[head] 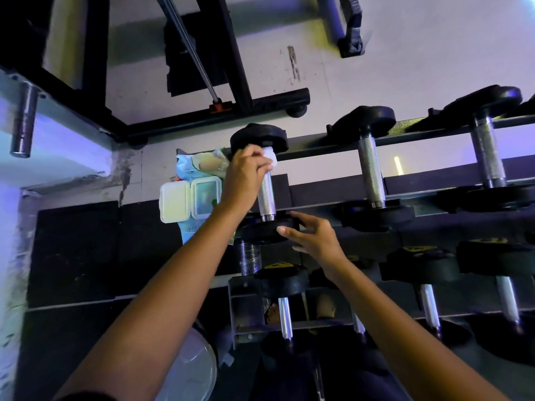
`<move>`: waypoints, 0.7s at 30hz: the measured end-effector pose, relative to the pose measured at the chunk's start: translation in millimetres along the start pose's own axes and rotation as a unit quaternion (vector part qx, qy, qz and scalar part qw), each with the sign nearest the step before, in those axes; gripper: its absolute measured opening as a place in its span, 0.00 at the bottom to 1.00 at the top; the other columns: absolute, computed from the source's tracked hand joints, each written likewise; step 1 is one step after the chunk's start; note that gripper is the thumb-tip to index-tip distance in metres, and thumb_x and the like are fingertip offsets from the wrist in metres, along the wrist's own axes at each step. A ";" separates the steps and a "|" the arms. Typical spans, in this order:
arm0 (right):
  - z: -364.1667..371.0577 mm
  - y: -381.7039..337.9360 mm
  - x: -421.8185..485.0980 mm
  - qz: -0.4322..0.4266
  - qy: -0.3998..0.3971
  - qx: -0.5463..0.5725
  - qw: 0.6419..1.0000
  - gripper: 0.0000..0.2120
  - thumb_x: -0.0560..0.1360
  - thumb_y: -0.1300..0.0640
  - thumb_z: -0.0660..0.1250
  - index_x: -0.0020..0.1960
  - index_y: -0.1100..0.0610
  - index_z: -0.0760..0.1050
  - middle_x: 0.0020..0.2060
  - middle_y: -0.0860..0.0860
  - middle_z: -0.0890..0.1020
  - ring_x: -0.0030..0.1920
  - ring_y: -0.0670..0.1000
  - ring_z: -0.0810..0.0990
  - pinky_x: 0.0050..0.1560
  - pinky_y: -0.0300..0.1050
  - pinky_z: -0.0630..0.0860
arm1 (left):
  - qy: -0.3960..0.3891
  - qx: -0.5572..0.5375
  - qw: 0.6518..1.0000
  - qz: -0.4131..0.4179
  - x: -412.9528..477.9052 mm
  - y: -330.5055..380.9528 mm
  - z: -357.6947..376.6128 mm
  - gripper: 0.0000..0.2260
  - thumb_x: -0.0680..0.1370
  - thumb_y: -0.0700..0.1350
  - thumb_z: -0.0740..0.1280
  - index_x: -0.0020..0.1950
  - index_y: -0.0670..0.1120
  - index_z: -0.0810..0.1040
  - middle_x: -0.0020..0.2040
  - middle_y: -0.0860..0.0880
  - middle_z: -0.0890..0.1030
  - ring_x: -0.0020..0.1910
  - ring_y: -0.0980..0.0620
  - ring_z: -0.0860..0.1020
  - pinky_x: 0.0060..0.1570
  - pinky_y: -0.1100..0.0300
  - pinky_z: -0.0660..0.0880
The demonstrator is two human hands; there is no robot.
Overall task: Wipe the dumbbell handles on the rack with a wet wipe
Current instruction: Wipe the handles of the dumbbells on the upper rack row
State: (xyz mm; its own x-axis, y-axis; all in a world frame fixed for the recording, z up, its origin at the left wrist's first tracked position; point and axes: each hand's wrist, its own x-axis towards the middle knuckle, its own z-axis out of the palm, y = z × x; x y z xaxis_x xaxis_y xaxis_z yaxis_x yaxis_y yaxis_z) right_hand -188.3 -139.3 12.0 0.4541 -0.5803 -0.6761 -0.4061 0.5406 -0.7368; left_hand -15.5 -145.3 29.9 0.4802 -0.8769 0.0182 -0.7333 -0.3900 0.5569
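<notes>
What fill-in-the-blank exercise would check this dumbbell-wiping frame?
1. The left hand presses a white ____ round the dumbbell handle.
2. That dumbbell is the ____ one on the rack's top tier.
3. The right hand touches its near head with fingers ____.
4. The wipe pack beside it has its lid ____.
Missing: wipe; leftmost; straight; open.

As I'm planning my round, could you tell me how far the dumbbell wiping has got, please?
Done: wipe pack open, one wet wipe out. In hand: left hand grips it round the leftmost top handle; right hand touches its near plate. Left: seemingly the other handles.
</notes>
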 end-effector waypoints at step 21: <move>-2.1 -2.3 3.3 0.012 0.003 0.053 0.999 0.29 0.66 0.59 0.77 0.65 0.59 0.74 0.54 0.51 0.76 0.55 0.54 0.79 0.44 0.44 0.79 | 0.060 -0.265 0.934 -0.232 -46.6 -1.9 4.3 0.07 0.71 0.36 0.71 0.46 0.47 0.82 0.45 0.49 0.83 0.44 0.58 0.79 0.48 0.67 0.75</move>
State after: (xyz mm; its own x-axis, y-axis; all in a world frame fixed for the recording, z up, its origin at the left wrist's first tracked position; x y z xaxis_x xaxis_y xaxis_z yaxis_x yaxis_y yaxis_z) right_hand -187.5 -143.7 11.4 0.4410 -0.5696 -0.6936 -0.3310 0.6151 -0.7156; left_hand -38.5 -104.9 24.5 0.7603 -0.5987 -0.2521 -0.1073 -0.4985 0.8602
